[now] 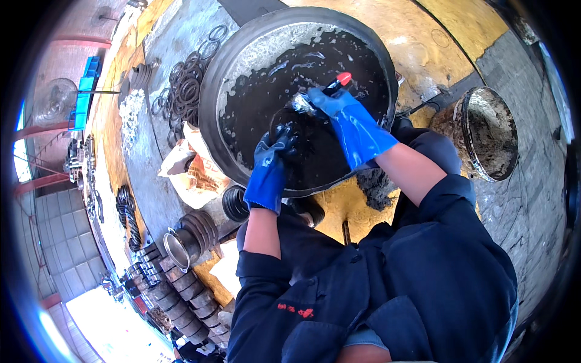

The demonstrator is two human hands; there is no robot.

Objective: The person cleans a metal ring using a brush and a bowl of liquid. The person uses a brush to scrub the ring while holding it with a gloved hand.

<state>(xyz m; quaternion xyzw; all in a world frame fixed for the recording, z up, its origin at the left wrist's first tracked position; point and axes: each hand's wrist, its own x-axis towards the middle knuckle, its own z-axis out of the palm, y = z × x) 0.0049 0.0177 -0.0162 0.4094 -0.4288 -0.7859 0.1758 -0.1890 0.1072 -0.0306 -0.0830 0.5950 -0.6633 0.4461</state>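
The right hand [342, 109], in a blue glove, is closed round a black-and-red brush [334, 85] over dark liquid [257, 100] inside a wide round tub [210, 97]. The left hand [270, 162] curls its fingers nearby; what they pinch cannot be told. Black rings [186, 81] heap beside the tub on grey-and-yellow flooring [417, 24]; a grimy bucket [493, 127] stands right, stacked cylinders [180, 281] left, and beyond, red beams [42, 130].

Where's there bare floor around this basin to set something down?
Mostly bare: grey floor right of the bucket; yellow floor beyond the basin, upper right. Crowded: left of the basin, with black rings; lower left, with stacked cylinders.
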